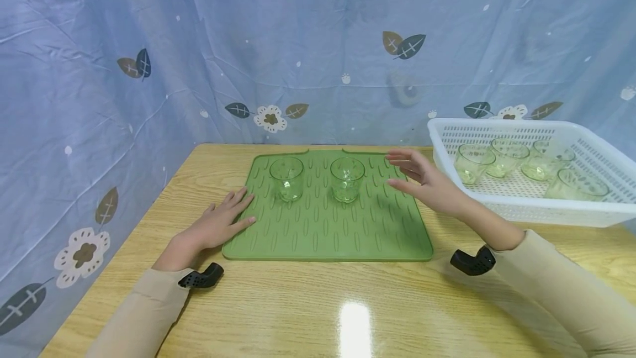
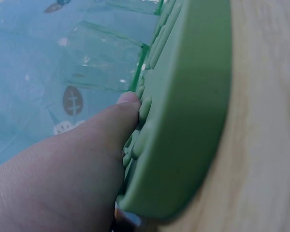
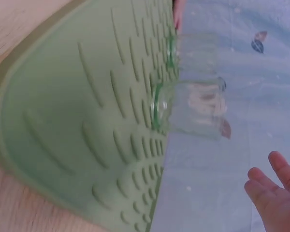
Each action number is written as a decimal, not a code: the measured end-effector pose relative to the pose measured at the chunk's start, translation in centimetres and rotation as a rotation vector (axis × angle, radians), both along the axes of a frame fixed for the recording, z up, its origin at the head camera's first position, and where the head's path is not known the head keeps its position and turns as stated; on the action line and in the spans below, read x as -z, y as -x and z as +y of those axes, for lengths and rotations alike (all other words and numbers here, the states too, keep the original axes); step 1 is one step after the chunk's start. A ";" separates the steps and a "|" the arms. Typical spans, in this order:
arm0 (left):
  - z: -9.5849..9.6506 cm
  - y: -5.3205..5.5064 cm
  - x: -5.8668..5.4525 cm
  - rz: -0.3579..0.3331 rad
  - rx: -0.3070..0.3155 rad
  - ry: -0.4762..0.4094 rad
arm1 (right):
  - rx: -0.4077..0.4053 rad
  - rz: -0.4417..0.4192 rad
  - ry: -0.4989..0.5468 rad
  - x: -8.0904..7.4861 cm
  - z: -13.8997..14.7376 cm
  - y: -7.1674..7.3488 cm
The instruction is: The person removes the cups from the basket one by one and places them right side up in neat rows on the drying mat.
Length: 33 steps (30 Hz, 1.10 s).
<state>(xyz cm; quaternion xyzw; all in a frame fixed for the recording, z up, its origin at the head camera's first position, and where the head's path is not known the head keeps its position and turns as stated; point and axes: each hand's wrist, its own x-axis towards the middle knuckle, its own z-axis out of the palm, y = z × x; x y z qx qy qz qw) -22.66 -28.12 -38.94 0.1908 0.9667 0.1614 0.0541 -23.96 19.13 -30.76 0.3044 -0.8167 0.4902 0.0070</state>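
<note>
Two clear green glasses stand upright, side by side, on a green ridged drying mat: the left glass (image 1: 287, 178) and the right glass (image 1: 347, 179). My left hand (image 1: 218, 225) rests at the left edge of the mat (image 1: 325, 245), fingers spread and touching it. In the left wrist view, the thumb (image 2: 128, 104) lies against the mat's ridges. Held above the mat's right side, my right hand (image 1: 434, 184) has loosely bent fingers and holds nothing. It is apart from the right glass, which shows in the right wrist view between mat and curtain.
A white perforated plastic basket (image 1: 497, 203) stands at the right, holding several similar green glasses (image 1: 474, 162). The wooden table (image 1: 278, 314) carries the mat and basket. A blue patterned curtain (image 1: 323, 43) hangs behind and along the left. Each wrist wears a black device (image 1: 201, 278).
</note>
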 end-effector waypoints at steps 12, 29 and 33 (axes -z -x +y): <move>0.1 -0.2 -0.1 0.001 -0.002 -0.002 | 0.105 0.113 0.063 -0.5 3.7 -0.3; 0.2 -0.3 -0.2 0.010 -0.001 0.003 | 0.255 0.112 -0.074 -1.4 10.3 0.2; 0.2 -0.4 -0.3 0.006 -0.001 -0.004 | 0.330 0.082 -0.143 -1.6 11.5 0.5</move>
